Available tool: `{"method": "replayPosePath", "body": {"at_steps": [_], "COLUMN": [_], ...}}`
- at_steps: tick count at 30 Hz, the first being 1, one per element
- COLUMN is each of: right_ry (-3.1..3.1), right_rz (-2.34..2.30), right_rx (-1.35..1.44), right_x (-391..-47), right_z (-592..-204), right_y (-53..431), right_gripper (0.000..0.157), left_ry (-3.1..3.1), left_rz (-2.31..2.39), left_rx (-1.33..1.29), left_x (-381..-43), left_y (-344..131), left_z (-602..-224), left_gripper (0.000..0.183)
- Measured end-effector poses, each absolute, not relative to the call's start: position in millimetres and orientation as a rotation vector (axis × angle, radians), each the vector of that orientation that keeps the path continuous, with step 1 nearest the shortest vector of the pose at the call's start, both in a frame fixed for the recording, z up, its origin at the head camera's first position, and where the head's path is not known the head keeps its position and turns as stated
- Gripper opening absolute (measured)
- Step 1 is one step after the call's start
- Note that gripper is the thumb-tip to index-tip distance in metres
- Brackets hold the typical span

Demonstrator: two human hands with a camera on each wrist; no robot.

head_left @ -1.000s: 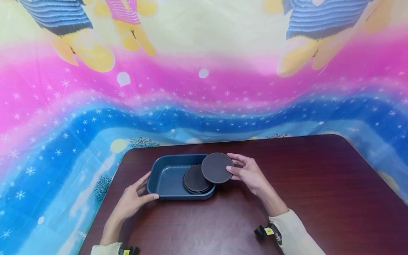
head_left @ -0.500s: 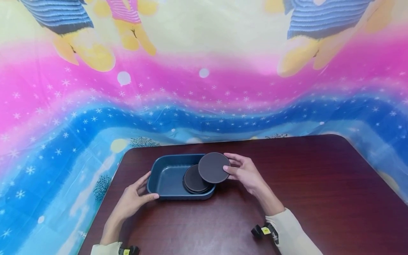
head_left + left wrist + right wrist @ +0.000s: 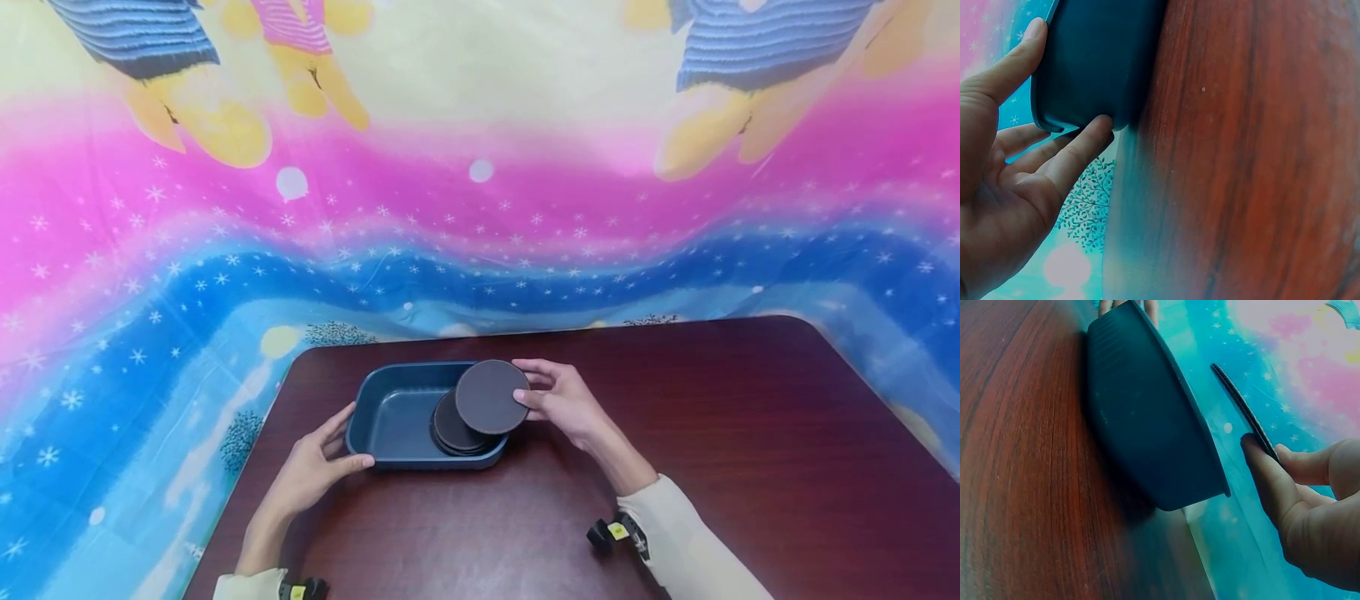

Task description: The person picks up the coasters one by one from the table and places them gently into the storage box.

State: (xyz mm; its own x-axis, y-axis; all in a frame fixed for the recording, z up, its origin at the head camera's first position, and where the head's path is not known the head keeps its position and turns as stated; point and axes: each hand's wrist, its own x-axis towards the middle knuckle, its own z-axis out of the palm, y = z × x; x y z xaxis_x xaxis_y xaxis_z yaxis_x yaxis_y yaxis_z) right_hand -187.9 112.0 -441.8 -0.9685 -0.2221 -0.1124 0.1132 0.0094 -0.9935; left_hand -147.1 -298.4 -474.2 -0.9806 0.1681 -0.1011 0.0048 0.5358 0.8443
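Note:
A round dark brown coaster (image 3: pixel 491 397) with a stitched-looking edge is pinched at its right side by my right hand (image 3: pixel 558 398). In the right wrist view the thin coaster (image 3: pixel 1244 412) shows edge-on, tilted above the box rim, between thumb and fingers. Below it, similar coasters (image 3: pixel 452 427) lie stacked in the right end of a dark blue-green oblong box (image 3: pixel 393 462); the held one partly hides them. My left hand (image 3: pixel 307 475) holds the box's left end, thumb at the front rim. In the left wrist view its fingers (image 3: pixel 1079 153) lie against the box's end wall.
The box stands on a dark reddish-brown wooden table (image 3: pixel 720 433) with rounded corners. Behind the table hangs a colourful cloth (image 3: pixel 480 250) with snowflakes and cartoon figures. A black strapped device (image 3: pixel 615 533) sits at the right wrist, over a pale sleeve.
My right hand has moved left with the coaster, bringing it further over the stack in the box. The left hand and the box have stayed in place.

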Motion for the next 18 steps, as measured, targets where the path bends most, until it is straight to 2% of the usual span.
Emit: {"method": "replayPosePath", "body": {"at_steps": [18], "right_ry": [2.058], "right_rz": [-1.966], "right_rx": [-0.175], "right_x": [-199.0], "right_z": [-443.8], "right_y": [94.7], "right_gripper": [0.056], "left_ry": [2.602], "left_rz": [1.431], "left_rx": [0.142], "left_x": [-146.4], "left_y": [-298.6], "left_z": [-474.4], "left_gripper": [0.096]}}
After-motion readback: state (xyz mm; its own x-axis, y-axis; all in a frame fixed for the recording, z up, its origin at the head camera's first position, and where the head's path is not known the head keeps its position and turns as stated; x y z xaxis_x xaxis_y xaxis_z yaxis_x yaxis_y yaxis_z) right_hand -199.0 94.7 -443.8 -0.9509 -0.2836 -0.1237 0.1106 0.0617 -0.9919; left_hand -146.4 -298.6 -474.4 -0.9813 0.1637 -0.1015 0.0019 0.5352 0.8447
